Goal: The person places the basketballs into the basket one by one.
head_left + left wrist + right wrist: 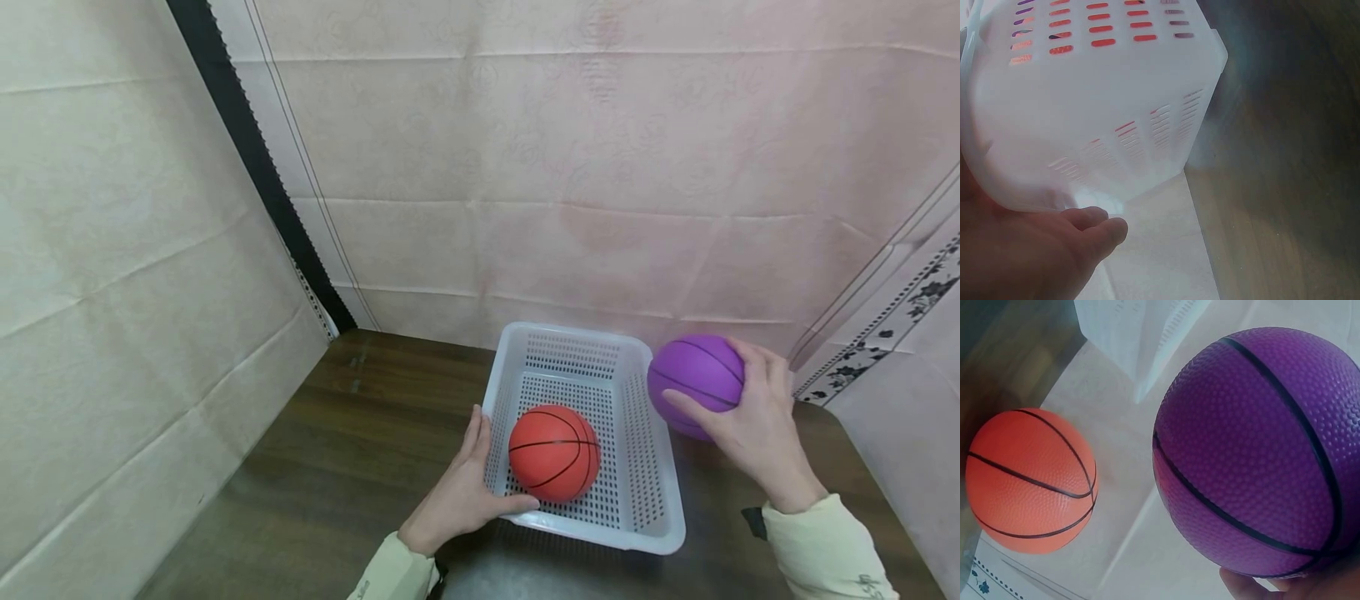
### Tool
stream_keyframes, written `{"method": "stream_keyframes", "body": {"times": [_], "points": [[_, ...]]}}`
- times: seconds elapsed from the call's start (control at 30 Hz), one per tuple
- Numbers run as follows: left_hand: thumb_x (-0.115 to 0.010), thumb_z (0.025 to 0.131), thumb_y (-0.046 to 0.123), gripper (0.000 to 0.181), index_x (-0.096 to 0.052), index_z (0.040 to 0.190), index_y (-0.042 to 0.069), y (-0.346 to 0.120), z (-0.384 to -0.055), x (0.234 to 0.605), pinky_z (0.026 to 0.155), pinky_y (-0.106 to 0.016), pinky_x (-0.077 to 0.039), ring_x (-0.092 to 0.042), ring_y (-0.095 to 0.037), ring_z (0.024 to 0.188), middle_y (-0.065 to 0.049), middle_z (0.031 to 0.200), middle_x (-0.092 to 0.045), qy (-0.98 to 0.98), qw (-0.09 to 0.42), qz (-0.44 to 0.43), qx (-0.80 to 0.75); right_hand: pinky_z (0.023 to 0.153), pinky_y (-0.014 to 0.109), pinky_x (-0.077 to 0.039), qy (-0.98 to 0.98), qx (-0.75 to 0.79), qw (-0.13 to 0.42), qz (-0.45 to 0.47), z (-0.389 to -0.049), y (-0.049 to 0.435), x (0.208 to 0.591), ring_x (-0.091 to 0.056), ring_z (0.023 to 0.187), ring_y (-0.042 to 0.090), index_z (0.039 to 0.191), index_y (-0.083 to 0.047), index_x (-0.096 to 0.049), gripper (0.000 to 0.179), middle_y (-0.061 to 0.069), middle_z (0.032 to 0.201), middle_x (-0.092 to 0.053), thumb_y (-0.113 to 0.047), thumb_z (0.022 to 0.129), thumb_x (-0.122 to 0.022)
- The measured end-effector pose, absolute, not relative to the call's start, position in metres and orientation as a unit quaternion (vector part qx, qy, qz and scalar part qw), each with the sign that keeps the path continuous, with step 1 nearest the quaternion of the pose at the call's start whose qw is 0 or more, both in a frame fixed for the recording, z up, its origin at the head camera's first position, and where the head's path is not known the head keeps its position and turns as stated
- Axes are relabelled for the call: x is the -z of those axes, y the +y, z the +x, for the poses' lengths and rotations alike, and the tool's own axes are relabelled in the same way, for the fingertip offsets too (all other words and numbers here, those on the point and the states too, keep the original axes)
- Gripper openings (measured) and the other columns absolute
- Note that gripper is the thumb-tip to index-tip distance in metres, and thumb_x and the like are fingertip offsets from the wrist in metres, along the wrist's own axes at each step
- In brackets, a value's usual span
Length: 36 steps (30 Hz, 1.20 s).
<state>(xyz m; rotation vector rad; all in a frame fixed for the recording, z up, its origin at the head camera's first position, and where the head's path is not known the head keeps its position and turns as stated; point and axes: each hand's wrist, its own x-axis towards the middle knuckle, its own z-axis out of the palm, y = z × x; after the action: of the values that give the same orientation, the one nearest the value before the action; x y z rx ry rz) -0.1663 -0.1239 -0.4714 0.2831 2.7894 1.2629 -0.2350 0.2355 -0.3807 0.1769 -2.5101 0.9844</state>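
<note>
A white plastic basket [600, 533] with slotted walls stands on the table, a red toy basketball [553, 454] lying inside it near the left wall. At the basket's near left corner my left hand [461, 487] grips the rim, thumb over the edge and fingers along the outer side. In the left wrist view, red shows through the basket's [1085, 81] slots. Beyond the basket's right rim, my right hand [761, 421] holds a purple toy basketball [693, 383] between thumb and fingers. An orange toy basketball [1032, 481] appears outside the basket in the right wrist view.
The dark brown wooden table [300, 492] extends to the left of the basket. Creased pale cloth [600, 183] hangs behind it, and more covers both sides. A floral border strip [877, 342] runs down the right corner.
</note>
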Motion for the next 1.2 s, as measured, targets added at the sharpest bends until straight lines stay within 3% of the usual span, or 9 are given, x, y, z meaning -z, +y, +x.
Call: {"method": "stream_keyframes", "body": {"times": [0.53, 0.8, 1.2], "points": [[-0.078, 0.066, 0.066, 0.130, 0.001, 0.157, 0.015, -0.123, -0.166, 0.471, 0.105, -0.055, -0.036, -0.021, -0.031, 0.144, 0.012, 0.159, 0.018, 0.908, 0.036, 0.087, -0.409, 0.080, 0.075, -0.035, -0.916, -0.342, 0.192, 0.088, -0.240, 0.221, 0.384, -0.030, 0.122, 0.050, 0.153, -0.017, -0.026, 0.109, 0.023, 0.144, -0.024, -0.050, 0.068, -0.086], [-0.078, 0.066, 0.066, 0.131, 0.001, 0.157, 0.015, -0.123, -0.167, 0.472, 0.104, -0.055, -0.036, -0.021, -0.031, 0.143, 0.013, 0.159, 0.019, 0.909, 0.034, 0.088, -0.406, 0.077, 0.070, -0.041, -0.922, -0.321, 0.192, 0.104, -0.244, 0.212, 0.385, -0.028, 0.124, 0.043, 0.152, -0.015, -0.028, 0.111, 0.022, 0.143, -0.027, -0.057, 0.066, -0.084], [-0.078, 0.066, 0.067, 0.131, 0.002, 0.156, 0.014, -0.124, -0.167, 0.471, 0.106, -0.053, -0.035, -0.020, -0.030, 0.144, 0.013, 0.159, 0.020, 0.911, 0.032, 0.091, -0.400, 0.073, 0.070, -0.042, -0.925, -0.304, 0.193, 0.125, -0.248, 0.202, 0.391, -0.029, 0.122, 0.043, 0.150, -0.014, -0.033, 0.110, 0.021, 0.144, -0.030, -0.061, 0.064, -0.083]]}}
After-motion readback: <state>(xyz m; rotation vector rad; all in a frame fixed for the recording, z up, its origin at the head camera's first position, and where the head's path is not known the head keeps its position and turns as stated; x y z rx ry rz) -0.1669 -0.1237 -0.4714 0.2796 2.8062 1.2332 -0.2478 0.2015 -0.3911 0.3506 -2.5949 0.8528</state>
